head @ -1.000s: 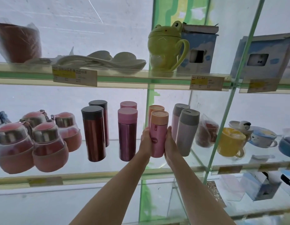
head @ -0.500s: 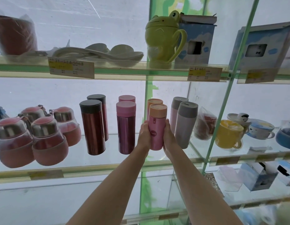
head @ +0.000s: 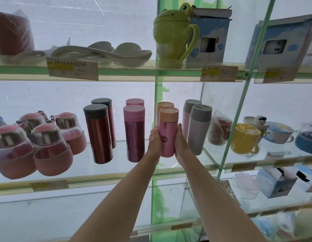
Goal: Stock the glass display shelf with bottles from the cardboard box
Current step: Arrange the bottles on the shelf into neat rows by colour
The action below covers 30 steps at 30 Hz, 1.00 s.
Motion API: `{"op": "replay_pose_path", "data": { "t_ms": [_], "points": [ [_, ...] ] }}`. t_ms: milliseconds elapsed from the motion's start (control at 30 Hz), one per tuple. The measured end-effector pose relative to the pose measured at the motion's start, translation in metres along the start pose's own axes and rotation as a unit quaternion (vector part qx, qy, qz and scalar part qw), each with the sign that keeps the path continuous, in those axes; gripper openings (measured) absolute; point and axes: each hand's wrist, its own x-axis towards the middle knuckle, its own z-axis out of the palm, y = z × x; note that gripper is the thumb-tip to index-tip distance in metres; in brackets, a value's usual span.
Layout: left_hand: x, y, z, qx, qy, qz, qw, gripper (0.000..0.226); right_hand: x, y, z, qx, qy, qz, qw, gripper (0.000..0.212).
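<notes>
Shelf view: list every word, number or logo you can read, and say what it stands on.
Pink bottle, held between left hand and right hand: a small square logo above and a round dark logo below, lettering too blurred to read.
Price tags on the upper shelf edge: printed lines, too small to read.
Blue boxes: no readable text.

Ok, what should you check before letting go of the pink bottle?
1. Both hands, left hand and right hand, hold the pink bottle: ok.
2. Bottle upright: ok.
3. Bottom resting flat on the glass shelf: cannot tell.
4. Clear of the grey bottle and purple bottle beside it: ok.
5. Lined up in front of the matching bottle behind: ok.
</notes>
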Motion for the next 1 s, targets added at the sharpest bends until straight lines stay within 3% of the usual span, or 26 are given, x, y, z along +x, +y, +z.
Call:
{"op": "replay_pose_path", "data": {
  "t_ms": [500,667,767,1000],
  "points": [
    [0.008,-0.009,0.003,0.018,0.017,0.013,1.0,0.044,-0.008,-0.007,0.003,-0.023,0.032,0.014,0.999,0.074],
    [-0.008,0.007,0.001,0.008,0.008,-0.042,0.999,0.066,-0.035,-0.027,0.006,-0.085,0.044,0.032,0.995,0.08],
    [-0.02,0.014,-0.006,-0.02,-0.01,-0.083,0.996,0.076,-0.055,-0.034,0.009,-0.111,0.057,0.022,0.992,0.073],
    [-0.059,0.029,-0.028,0.064,-0.045,-0.057,0.995,0.062,-0.09,-0.042,0.018,-0.119,0.169,-0.011,0.978,0.058]
  ]
}}
